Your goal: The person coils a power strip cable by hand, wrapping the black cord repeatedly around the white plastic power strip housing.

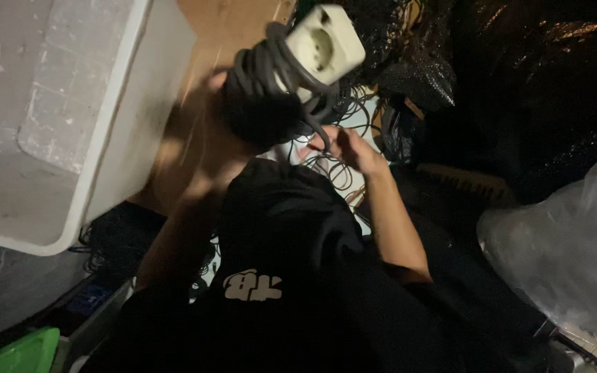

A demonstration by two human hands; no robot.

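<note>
My left hand is raised and gripping a thick coil of dark cable. The coil is wrapped around a white extension socket block that sticks out at its top, and it hides most of my fingers. Lower and to the right, my right hand pinches thin dark wires from a loose tangle lying on a pale surface. My black shirt fills the lower middle of the view.
A big white plastic tub stands at the left on a wooden surface. Black glittery wrapping and dark bags fill the upper right. A clear plastic bag sits at the right, a green item at the lower left.
</note>
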